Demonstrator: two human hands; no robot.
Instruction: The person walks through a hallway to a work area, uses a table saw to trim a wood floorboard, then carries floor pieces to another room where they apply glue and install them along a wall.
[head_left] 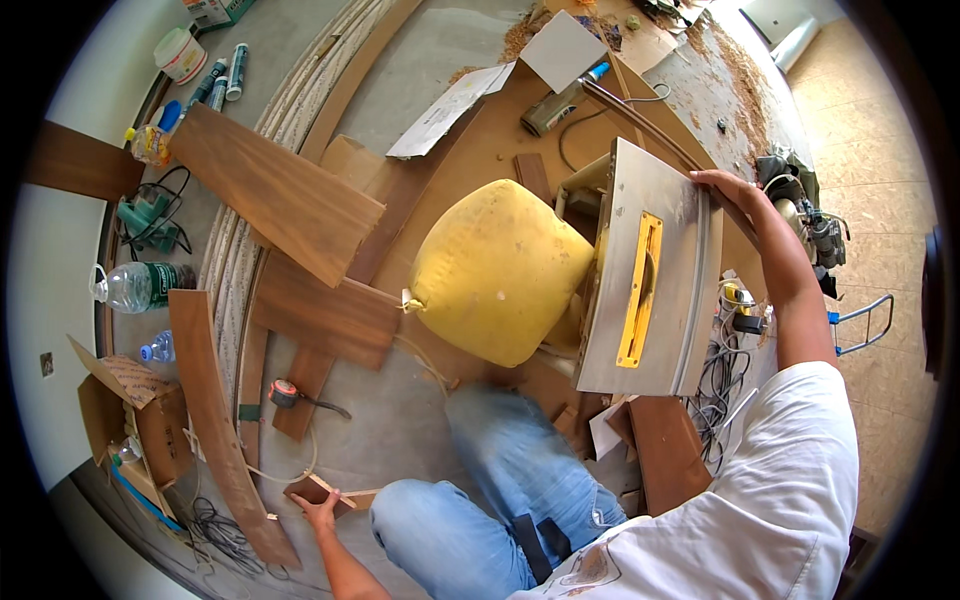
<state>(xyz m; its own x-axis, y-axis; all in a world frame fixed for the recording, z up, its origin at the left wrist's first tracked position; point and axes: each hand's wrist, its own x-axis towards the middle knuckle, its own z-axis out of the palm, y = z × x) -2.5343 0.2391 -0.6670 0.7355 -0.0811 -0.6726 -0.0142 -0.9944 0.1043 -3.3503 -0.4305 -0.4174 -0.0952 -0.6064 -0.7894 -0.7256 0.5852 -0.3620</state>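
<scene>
My left hand (322, 512), low in the picture, is closed on a short brown wood board (312, 489) with a pale cut edge. Beside it stretches a long brown plank (225, 430). My right hand (730, 188) reaches out to the far right corner of a table saw (620, 300), its fingers curled over the edge. The saw's metal top has a yellow insert (640, 290) around the blade slot. A bulging yellow bag (500, 275), tied at one end, is against the saw's left side.
Brown planks (280, 195) lie to the left across wrapped long strips (290, 120). A tape measure (285, 392) rests near my knees. Cardboard box (150, 420), water bottle (145, 287) and green power tool (150, 220) line the left wall. Tangled cables (725, 390) lie right of the saw.
</scene>
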